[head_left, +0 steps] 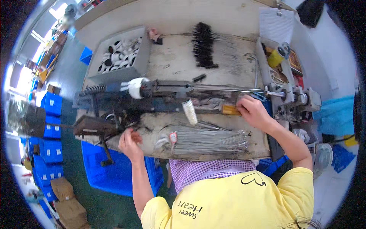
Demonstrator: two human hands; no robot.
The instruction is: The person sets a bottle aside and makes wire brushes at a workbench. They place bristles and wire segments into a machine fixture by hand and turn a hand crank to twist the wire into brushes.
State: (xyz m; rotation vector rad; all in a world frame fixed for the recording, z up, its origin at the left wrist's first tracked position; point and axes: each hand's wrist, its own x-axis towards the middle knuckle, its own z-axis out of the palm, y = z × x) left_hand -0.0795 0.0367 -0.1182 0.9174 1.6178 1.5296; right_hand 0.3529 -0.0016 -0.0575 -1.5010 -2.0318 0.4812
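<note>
A long dark metal machine (171, 88) lies across the bench in front of me. At its left end, my left hand (131, 143) is closed, its fingers curled beside some black bristles; what they hold is hidden. My right hand (254, 112) has its fingers bent together at the right end, against an amber block (230, 110); anything pinched there is too small to see. A thin shiny rod (228, 89) runs above it toward a chuck-like part (277, 94). Between my hands a ribbed white roll (189, 112) leans on the machine. Nearer me lies a bundle of thin metal wires (209, 142).
Black wire-stemmed brushes (203, 45) are piled at the back. A grey bin (143, 57) of white-and-black rolls stands back left. A tray (267, 72) with a yellow bottle (277, 57) stands at the right. A blue crate (108, 179) sits below the bench's left edge.
</note>
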